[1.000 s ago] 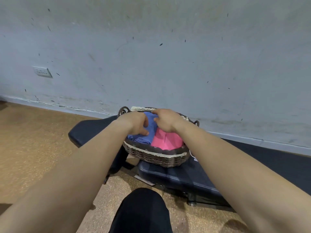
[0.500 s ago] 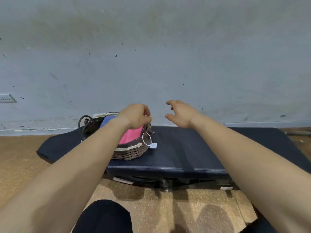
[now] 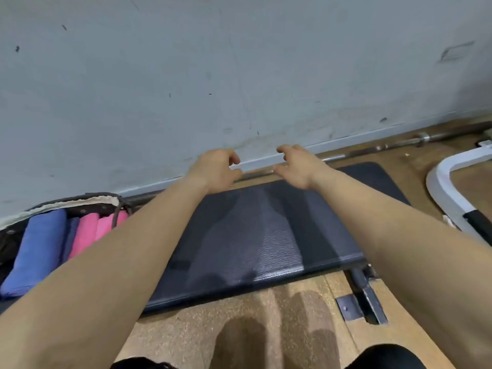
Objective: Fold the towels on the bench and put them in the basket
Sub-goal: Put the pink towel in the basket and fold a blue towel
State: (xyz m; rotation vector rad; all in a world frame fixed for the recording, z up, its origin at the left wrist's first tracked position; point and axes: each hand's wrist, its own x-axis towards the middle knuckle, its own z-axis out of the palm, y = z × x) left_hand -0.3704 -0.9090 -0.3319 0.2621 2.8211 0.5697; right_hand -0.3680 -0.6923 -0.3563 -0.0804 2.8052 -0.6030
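head: blue towel (image 3: 37,251) lies lengthwise toward wall (image 3: 239,75)

Looking at the bench pad (image 3: 266,235): dark leather-look vinyl, showing a fine pebbled grain and catching a soft sheen near the front edge. Seeing plain matt cloth on the blue towel (image 3: 37,251) and the pink towels (image 3: 85,233), soft and slightly fuzzy. Noticing cream cloth trim along the basket (image 3: 87,201) rim, with dark printed fabric lining it. Getting flat matt paint on the wall (image 3: 239,75), scuffed and speckled. Reading the floor (image 3: 292,315) as grainy, cork-like, rough and matt. Spotting dull-shiny bare metal on the barbell bar (image 3: 399,145), glossy white paint on the tube frame (image 3: 439,182), and scuffed dark metal on the bench leg (image 3: 367,294).
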